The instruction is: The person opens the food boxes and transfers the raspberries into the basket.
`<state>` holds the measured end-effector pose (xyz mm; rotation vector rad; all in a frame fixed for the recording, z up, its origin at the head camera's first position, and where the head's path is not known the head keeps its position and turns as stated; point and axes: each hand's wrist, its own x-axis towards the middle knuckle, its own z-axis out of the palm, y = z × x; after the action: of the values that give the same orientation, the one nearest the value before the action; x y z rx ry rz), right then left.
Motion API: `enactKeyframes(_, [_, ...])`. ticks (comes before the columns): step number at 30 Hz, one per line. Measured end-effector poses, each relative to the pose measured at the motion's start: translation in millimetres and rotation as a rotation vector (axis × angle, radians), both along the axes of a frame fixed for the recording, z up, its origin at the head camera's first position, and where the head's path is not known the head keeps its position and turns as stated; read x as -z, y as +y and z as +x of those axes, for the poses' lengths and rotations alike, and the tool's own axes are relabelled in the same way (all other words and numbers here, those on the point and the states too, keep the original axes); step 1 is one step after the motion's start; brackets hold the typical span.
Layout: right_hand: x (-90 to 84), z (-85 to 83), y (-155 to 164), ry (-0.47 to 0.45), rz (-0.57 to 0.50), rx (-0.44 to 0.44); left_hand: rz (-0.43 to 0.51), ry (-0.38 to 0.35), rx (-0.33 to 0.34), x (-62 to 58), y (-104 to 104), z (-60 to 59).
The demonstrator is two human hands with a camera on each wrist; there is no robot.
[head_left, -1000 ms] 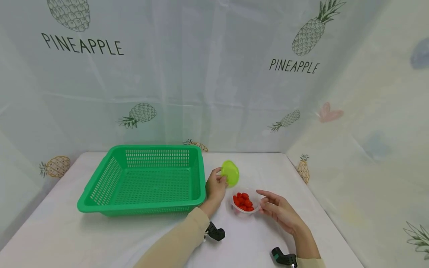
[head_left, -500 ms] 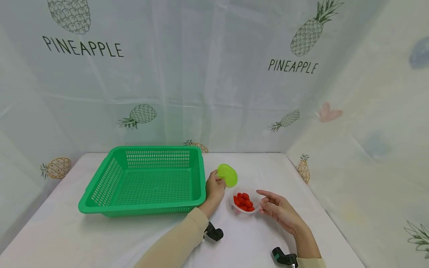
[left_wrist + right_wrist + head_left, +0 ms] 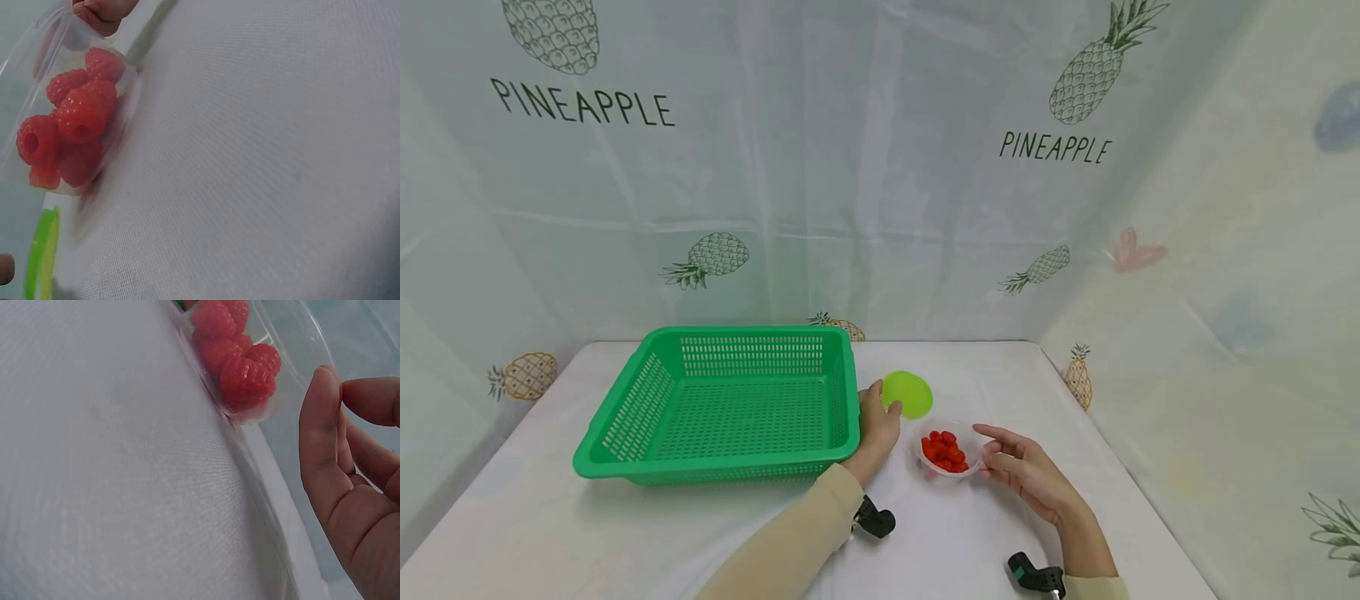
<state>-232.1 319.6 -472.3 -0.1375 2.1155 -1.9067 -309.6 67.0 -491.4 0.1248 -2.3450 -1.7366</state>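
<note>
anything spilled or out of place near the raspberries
Nothing is spilled: the raspberries all sit inside the clear cup, which stands upright on the table. Only its lime-green lid is off, lying behind the cup, with the left hand at its edge. The right hand rests beside the cup.

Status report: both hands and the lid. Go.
Left hand holds lime lid, low over the table. Right hand open beside raspberry cup. Green basket close left of the lid.
</note>
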Motion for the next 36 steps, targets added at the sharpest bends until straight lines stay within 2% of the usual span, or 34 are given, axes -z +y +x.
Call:
enactKeyframes(4, [0.4, -0.6, 1, 0.007, -0.004, -0.002, -0.048, 0.010, -0.002, -4.9, 1, 2.3])
enactKeyframes(10, [0.6, -2.5, 2, 0.014, -0.008, -0.018, -0.127, 0.054, 0.048, -15.9, 9, 8.4])
enactKeyframes(14, [-0.4, -1.7, 2, 0.013, -0.013, -0.018, -0.135, 0.083, 0.120, -28.9, 14, 14.8])
enactKeyframes(20, [0.0, -0.2, 3, 0.021, -0.007, -0.028, -0.221, 0.151, 0.239, -49.1, 14, 21.7])
enactKeyframes(25, [1.8, -0.8, 3, 0.009, -0.003, -0.026, -0.343, 0.181, 0.350, -67.1, 8, 25.3])
enactKeyframes(30, [1.8, -1.7, 3, 0.009, 0.000, -0.033, -0.527, 0.218, 0.447, -84.7, -3, 25.3])
enactKeyframes(36, [3.0, -1.0, 4, 0.014, 0.020, -0.032, -0.688, 0.206, 0.551, -100.0, -14, 27.5])
